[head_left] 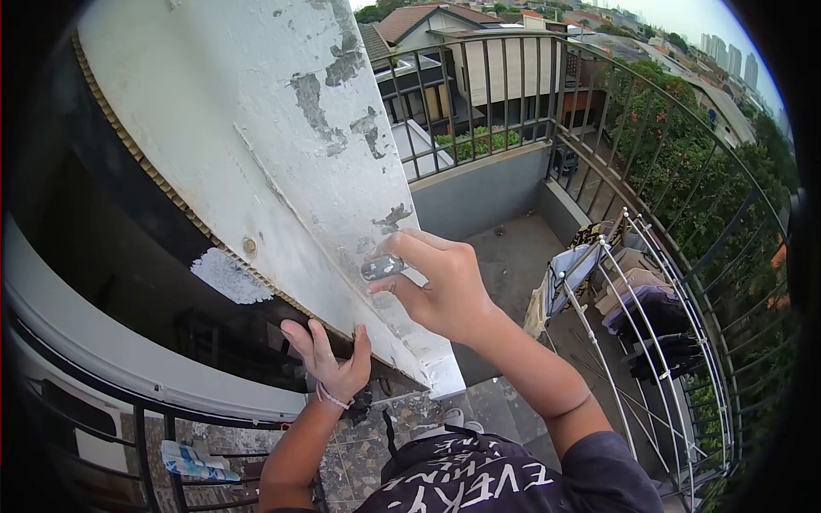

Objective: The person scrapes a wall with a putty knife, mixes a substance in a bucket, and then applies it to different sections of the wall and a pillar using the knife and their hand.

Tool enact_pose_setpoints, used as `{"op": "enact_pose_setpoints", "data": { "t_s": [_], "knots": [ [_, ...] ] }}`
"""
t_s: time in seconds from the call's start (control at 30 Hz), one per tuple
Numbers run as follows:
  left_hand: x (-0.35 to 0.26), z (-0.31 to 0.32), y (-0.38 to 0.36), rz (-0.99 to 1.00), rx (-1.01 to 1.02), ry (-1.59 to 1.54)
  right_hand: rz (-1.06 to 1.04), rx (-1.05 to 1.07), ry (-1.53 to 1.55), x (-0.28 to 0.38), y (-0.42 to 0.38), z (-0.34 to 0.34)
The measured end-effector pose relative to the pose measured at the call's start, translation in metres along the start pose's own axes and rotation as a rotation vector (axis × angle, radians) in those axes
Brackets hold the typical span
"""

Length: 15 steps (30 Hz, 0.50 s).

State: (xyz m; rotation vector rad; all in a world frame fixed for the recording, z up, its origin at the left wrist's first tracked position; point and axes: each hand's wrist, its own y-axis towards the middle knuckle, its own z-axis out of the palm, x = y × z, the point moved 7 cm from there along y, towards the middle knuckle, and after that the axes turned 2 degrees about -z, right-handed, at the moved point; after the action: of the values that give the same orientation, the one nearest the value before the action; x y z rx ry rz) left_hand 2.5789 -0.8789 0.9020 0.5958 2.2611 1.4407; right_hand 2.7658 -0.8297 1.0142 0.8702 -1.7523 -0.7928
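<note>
My right hand (440, 282) pinches a small grey, paint-specked tool (382, 268) between thumb and fingers, close to the white wall edge (342, 197), where patches of paint have peeled to grey. Most of the tool is hidden by the hand. Lower left, my left hand (333, 355) has its fingers spread, with the fingertips at the lower edge of the white panel (197, 145); nothing shows held in it. A ragged tan strip runs along the panel's left edge, and a white patch (231, 276) lies on the dark surface beside it.
A metal railing (505, 85) curves around the balcony. On the right stands a white drying rack (633, 325) with clothes. Speckled tiles (359, 462) lie below, near my feet. A blue and white cloth (197, 462) hangs at the lower left. Houses and trees stand beyond.
</note>
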Motion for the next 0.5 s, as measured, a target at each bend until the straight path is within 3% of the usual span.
{"op": "enact_pose_setpoints", "data": {
  "t_s": [0.13, 0.27, 0.4, 0.5],
  "knots": [
    [0.002, 0.001, -0.002, 0.016, -0.047, -0.027, -0.022, -0.078, 0.069, 0.008, 0.005, -0.010],
    [0.002, 0.002, -0.002, 0.002, -0.071, -0.008, 0.173, 0.058, -0.040, -0.044, -0.028, 0.041],
    [-0.005, 0.001, 0.000, 0.037, -0.059, 0.050, -0.014, -0.047, 0.028, 0.009, -0.009, 0.007],
    [-0.004, 0.001, 0.000, 0.040, -0.059, 0.050, 0.077, -0.020, 0.052, -0.020, -0.012, 0.024]
  ]
}}
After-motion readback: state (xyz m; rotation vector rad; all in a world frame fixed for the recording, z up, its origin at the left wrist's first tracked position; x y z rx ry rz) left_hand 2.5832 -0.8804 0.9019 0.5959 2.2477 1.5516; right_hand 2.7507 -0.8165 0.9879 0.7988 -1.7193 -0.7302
